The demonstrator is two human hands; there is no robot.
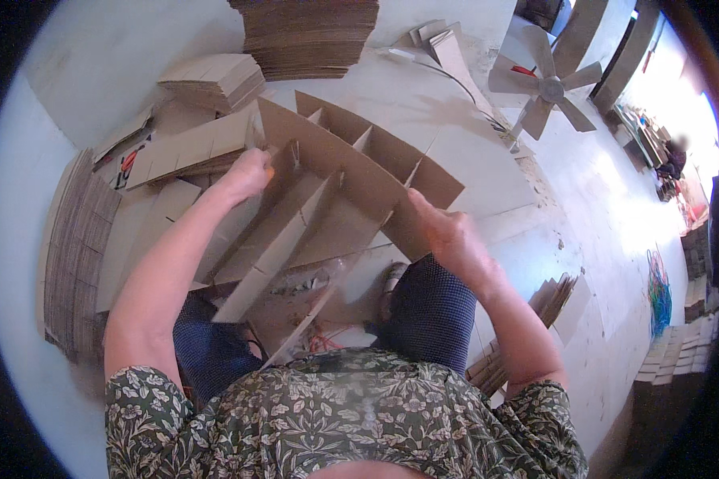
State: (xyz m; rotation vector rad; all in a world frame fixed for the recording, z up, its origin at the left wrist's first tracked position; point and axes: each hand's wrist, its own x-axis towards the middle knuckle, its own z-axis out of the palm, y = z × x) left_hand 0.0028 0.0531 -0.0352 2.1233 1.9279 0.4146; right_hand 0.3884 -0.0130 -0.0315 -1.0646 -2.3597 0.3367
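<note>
Item: one slotted cardboard divider (358, 166), brown, part-open grid, in front of the person, above and beyond the knees. Whether anything beneath supports it cannot be told.

Axis: the long panel (315, 140) runs from far left to near right. A second panel (387, 152) lies on its far side, roughly parallel. Cross strips (284, 246) run at an angle to these, their free ends pointing toward the near left and the person's lap.

Handling (judged): light, fairly stiff along each panel, loose and apt to rack at the slots; dry, not slippery; slot edges likely to bend or tear. Best hold: the long panel near both ends, clear of the free strips.

Left hand (249, 173): at the long panel's left end, fingers curled in; whether they pinch the board cannot be told.

Right hand (449, 235): at the long panel's right end, thumb and fingers closed on the board.

Surroundings, left: slotted sheets (188, 149), just beside the left hand; a red-handled tool (129, 163); a tall strip stack (80, 255).

Far: a block of cut pieces (216, 82); a larger cardboard pile (307, 38).

Right: a fan (550, 89), far; leaning strips (555, 299), near; coloured cords (658, 294); another person (675, 158), far off.
</note>
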